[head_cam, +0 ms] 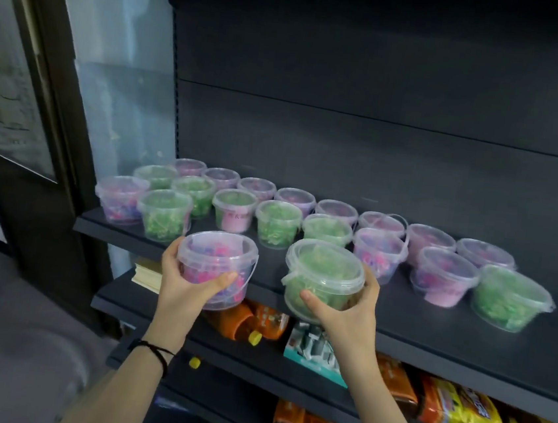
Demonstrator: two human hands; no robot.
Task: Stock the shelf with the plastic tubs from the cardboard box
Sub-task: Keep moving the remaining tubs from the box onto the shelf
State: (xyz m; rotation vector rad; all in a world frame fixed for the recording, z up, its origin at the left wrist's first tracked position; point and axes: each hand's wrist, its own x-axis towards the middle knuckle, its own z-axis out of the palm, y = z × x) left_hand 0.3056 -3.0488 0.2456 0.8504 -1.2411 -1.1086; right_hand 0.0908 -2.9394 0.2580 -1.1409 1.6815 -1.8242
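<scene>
My left hand (182,284) grips a clear tub with pink and purple contents (215,263), held just in front of the dark shelf's (430,327) front edge. A clear tub with green contents (324,278) sits in my right hand (346,313), thumb across its front, above the same edge. Several more lidded tubs, green ones (278,223) and pink ones (438,274), stand in rows on the shelf behind. The cardboard box is out of view.
Bare shelf surface lies at the front right, below a green tub (509,299). The lower shelf holds orange snack bags (249,320), a teal box (316,351) and a yellow packet (463,411). A glass door (24,98) stands to the left.
</scene>
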